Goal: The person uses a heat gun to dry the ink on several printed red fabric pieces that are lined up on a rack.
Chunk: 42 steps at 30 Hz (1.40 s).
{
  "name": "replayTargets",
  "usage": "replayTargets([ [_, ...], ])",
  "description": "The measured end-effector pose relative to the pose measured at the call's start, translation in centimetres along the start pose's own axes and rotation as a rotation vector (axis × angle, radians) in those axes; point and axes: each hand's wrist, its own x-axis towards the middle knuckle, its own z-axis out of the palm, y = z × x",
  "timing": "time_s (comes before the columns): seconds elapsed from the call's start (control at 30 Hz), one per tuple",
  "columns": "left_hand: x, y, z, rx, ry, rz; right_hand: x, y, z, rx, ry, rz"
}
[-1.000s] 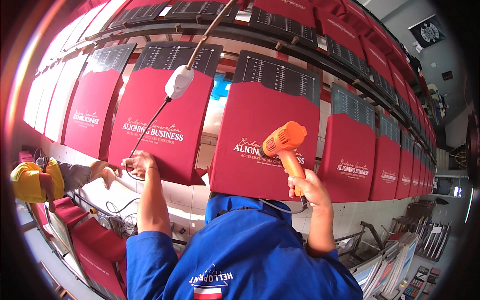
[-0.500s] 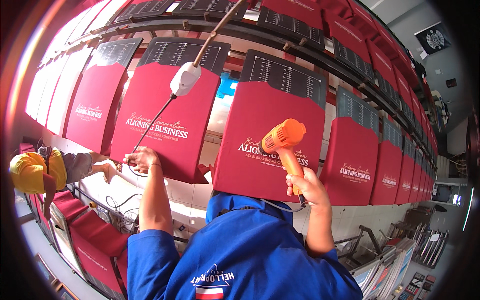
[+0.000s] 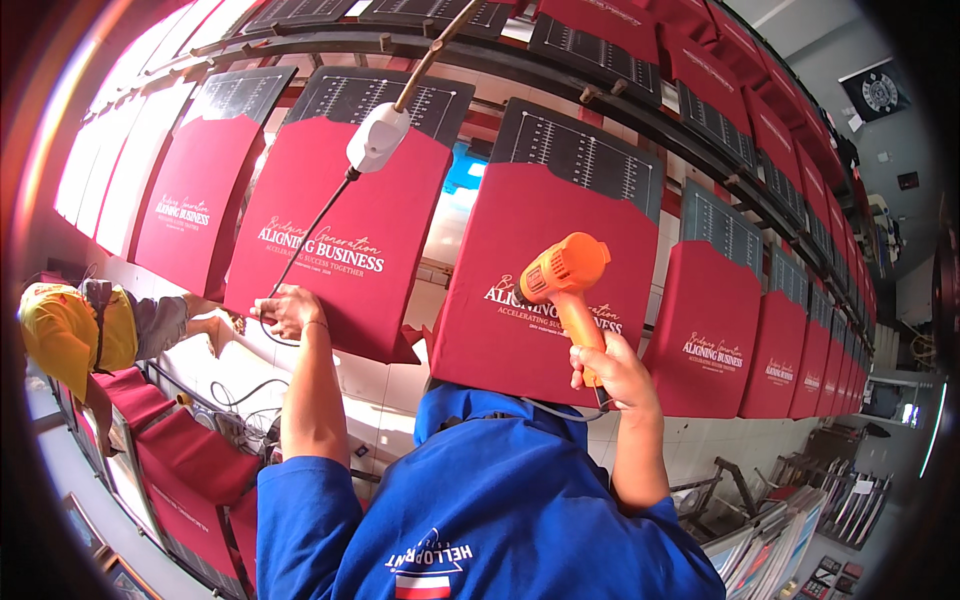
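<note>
My right hand (image 3: pixel 615 372) is wrapped round the handle of an orange heat gun (image 3: pixel 570 275). Its nozzle points left, over the white print on a red shirt (image 3: pixel 560 220) stretched on a black board. A grey cord trails from the handle's base. Over the lower left part of a second red shirt (image 3: pixel 335 200), my left hand (image 3: pixel 290 312) has its fingers curled round a thin black power cable (image 3: pixel 318 222). That cable runs up to a white socket block (image 3: pixel 378 137), hanging at the end of a brownish rod (image 3: pixel 435 50).
More boards with red shirts, such as this one (image 3: pixel 705 330), line both sides, with a dark rail (image 3: pixel 560 85) behind them. At left, a person in yellow (image 3: pixel 75 335) bends down. Loose cables (image 3: pixel 245 405) lie on the floor; flat frames (image 3: pixel 770 535) lean at lower right.
The view has shifted slightly, so the boards and socket block appear a little further right. The person in yellow has moved an arm. Both my hands keep nearly the same pose.
</note>
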Motion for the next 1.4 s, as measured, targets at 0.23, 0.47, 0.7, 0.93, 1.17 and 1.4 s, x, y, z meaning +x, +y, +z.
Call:
replayTargets([
  [0.23, 0.0, -0.2, -0.1, -0.062, 0.003, 0.014, 0.6, -0.7, 1.2, 0.012, -0.025, 0.006],
  [0.47, 0.1, -0.1, 0.0, 0.005, 0.026, 0.011, 1.3, -0.9, 2.2, -0.045, -0.040, -0.012],
  [0.7, -0.1, 0.0, -0.2, 0.002, 0.037, 0.011, 1.8, -0.6, 3.3, -0.104, -0.056, -0.009],
  [0.93, -0.6, 0.4, -1.3, 0.011, 0.016, 0.025, 2.1, -0.7, 3.2, -0.145, -0.063, -0.017],
  [1.17, -0.7, 0.4, -1.0, 0.021, 0.025, 0.037, 2.9, -0.4, 3.5, -0.128, 0.016, -0.114],
  [1.4, -0.5, 0.3, -1.0, 0.015, 0.006, 0.027, 1.4, -0.9, 2.8, -0.112, -0.096, 0.032],
])
